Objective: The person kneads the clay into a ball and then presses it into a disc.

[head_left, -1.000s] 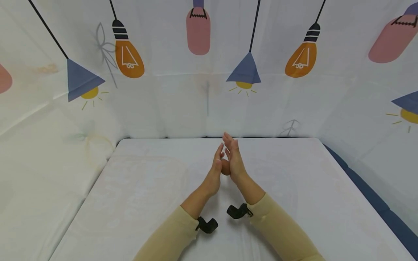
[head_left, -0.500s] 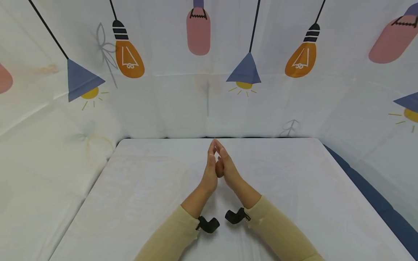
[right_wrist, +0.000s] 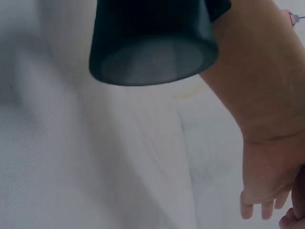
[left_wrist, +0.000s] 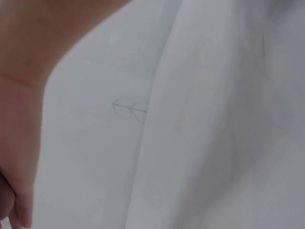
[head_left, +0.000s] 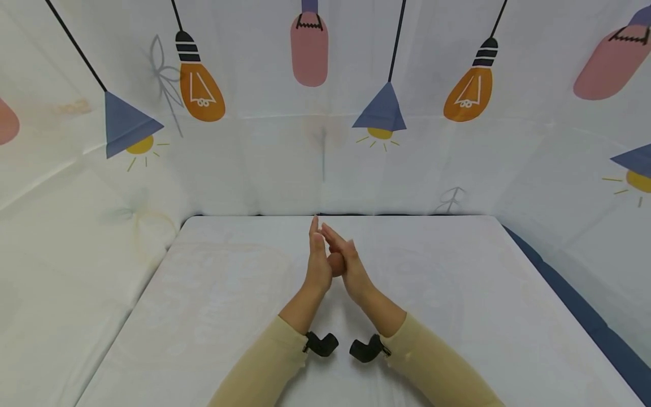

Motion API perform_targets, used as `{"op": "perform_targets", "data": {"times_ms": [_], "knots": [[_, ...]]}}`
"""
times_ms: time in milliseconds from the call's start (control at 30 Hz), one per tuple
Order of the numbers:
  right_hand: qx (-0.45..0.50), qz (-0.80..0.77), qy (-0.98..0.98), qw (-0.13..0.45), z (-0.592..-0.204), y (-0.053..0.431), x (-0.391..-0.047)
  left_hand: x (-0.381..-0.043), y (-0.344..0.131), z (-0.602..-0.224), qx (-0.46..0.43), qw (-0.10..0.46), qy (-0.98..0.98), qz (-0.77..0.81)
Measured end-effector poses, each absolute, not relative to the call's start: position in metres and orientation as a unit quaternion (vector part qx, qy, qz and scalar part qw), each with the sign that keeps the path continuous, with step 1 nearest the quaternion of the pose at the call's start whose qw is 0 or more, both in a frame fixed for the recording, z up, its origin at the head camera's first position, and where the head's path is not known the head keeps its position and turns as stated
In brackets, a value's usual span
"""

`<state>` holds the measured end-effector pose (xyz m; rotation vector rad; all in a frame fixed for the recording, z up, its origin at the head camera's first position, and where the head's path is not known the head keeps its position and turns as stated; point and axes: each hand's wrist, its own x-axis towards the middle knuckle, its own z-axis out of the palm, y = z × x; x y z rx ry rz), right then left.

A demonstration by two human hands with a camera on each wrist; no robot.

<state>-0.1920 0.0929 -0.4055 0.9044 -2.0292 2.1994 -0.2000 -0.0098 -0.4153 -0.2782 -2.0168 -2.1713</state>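
A small brown ball (head_left: 336, 264) sits between the two palms over the middle of the table. My left hand (head_left: 319, 263) presses it from the left, fingers straight and pointing up and away. From the other side my right hand (head_left: 354, 270) presses on it with extended fingers slanting toward the left hand. In the left wrist view, the left hand (left_wrist: 19, 138) is at the left edge, and part of the ball (left_wrist: 5, 198) shows. The right wrist view has a hand (right_wrist: 269, 171) at the right, several fingertips hanging down; most of the ball is cut off there.
A white-covered table (head_left: 229, 294) lies under the hands. Behind it hangs a white cloth (head_left: 264, 152) printed with lamps and bulbs. Black wrist cameras (head_left: 322, 344) sit close together at the cuffs; one camera (right_wrist: 152, 47) fills the top of the right wrist view.
Both hands have shifted left with the ball between them. The palms slide against each other: the right fingertips reached farther up earlier, and now the left ones do.
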Motion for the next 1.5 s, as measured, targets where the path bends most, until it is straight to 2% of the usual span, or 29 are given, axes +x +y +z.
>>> {"op": "perform_targets", "data": {"times_ms": [167,333,667,1067,1300,1500], "knots": [[0.304,0.717,-0.628,0.000,-0.398,0.095,-0.189,-0.201,-0.014,-0.420,-0.095,0.053,-0.684,-0.722],[0.292,0.729,-0.619,0.008,-0.391,0.098,-0.188,-0.198,-0.015,-0.421,-0.141,0.019,-0.700,-0.700],[0.178,0.773,-0.609,0.007,-0.391,0.099,-0.201,-0.195,-0.015,-0.426,-0.210,-0.019,-0.716,-0.665],[0.091,0.741,-0.666,0.013,-0.399,0.110,-0.220,-0.187,-0.012,-0.422,-0.258,-0.004,-0.686,-0.681],[0.099,0.728,-0.678,-0.026,-0.412,0.109,-0.222,-0.189,-0.013,-0.419,-0.282,0.027,-0.668,-0.689],[0.111,0.764,-0.630,-0.082,-0.414,0.099,-0.211,-0.189,-0.010,-0.414,-0.262,0.061,-0.678,-0.684]]}}
